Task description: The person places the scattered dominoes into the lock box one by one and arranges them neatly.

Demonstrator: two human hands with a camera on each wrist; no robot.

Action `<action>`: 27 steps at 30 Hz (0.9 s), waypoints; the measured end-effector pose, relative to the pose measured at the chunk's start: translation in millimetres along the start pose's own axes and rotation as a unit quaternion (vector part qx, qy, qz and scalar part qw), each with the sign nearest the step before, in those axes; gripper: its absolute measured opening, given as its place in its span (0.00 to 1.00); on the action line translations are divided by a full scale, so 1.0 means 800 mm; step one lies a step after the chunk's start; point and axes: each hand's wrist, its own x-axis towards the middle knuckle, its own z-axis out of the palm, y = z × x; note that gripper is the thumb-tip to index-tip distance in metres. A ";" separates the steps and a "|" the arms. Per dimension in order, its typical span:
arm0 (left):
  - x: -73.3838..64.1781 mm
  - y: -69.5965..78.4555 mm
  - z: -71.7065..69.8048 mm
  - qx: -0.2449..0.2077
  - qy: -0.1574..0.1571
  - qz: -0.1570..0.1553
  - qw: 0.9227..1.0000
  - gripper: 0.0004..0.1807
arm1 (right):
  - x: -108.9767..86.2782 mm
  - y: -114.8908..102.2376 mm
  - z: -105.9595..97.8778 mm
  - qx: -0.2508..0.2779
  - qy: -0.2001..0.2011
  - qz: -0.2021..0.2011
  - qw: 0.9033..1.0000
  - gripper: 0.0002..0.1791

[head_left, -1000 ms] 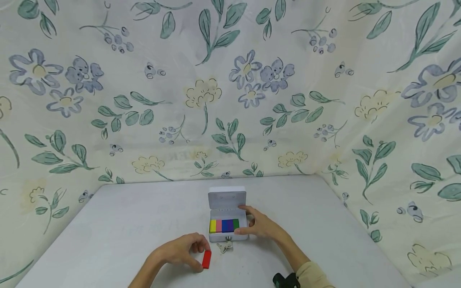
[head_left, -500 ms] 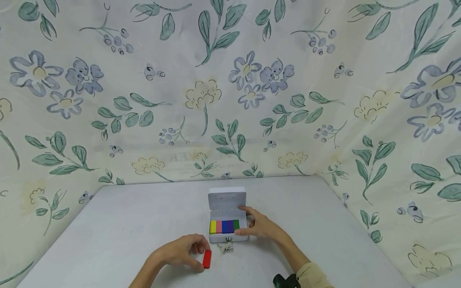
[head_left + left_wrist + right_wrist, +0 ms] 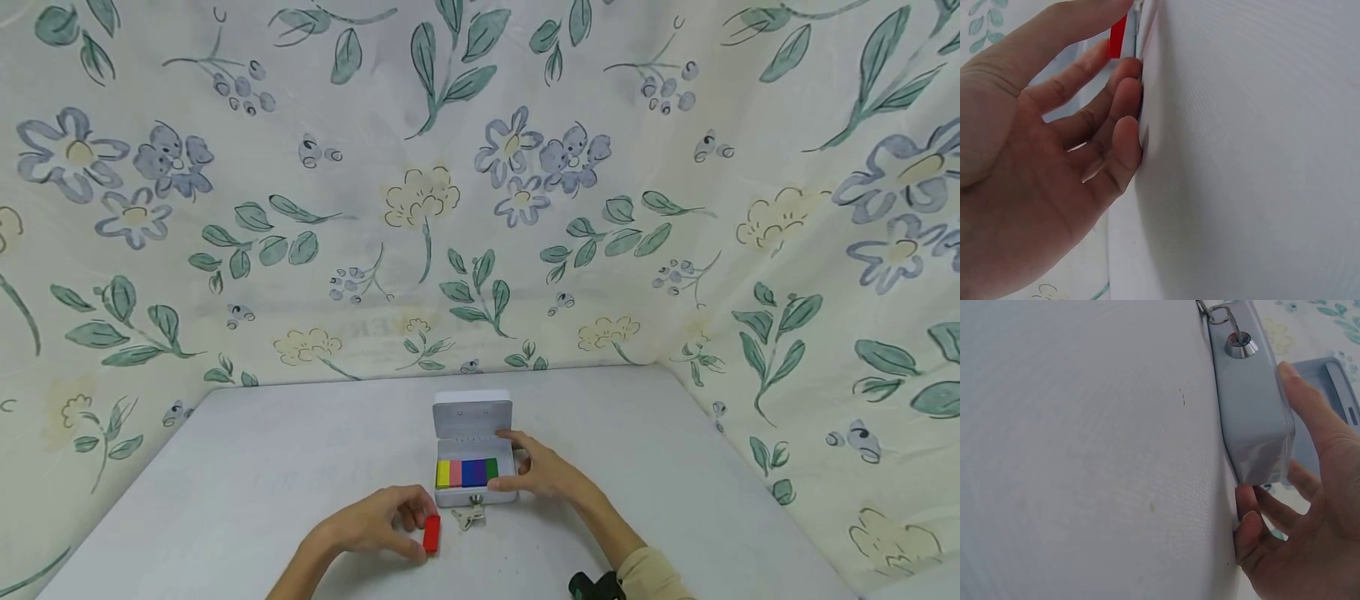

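Observation:
My left hand (image 3: 378, 521) pinches a small red block (image 3: 431, 534) between thumb and forefinger, in front of a pale metal lock box (image 3: 450, 497). In the left wrist view, the block (image 3: 1117, 39) shows at the top, partly covered by the thumb; the other fingers bend near the table surface. The box lid (image 3: 472, 414) stands up. Inside lies a row of yellow, pink, blue, purple and green blocks (image 3: 468, 472). My right hand (image 3: 551, 475) grips the box's right side, thumb on the front rim, forefinger towards the hinge.
A key sits in the front lock (image 3: 1241, 345), and keys on a ring (image 3: 468, 517) lie on the white table (image 3: 315, 442) before the box. A black object (image 3: 596, 585) is beside the right sleeve (image 3: 652, 575). Floral cloth (image 3: 420, 275) hangs behind.
The red block in my left hand has shifted slightly, away from the table's near edge, towards the box. My right hand and the box have stayed in place.

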 end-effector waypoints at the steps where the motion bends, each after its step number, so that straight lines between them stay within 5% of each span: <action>1: 0.000 0.001 0.000 -0.003 0.000 -0.001 1.000 0.22 | 0.000 0.000 0.000 -0.001 0.000 0.000 1.000 0.49; 7: -0.002 0.007 -0.002 -0.018 -0.002 0.006 1.000 0.22 | 0.000 0.000 0.000 -0.002 0.001 -0.003 1.000 0.49; 16: -0.003 0.007 -0.006 0.003 0.020 0.062 0.998 0.22 | 0.001 0.002 0.001 -0.003 0.002 -0.002 1.000 0.49; 27: 0.000 0.019 -0.010 -0.003 0.037 0.046 0.998 0.21 | -0.001 0.001 0.001 -0.001 0.003 0.000 1.000 0.49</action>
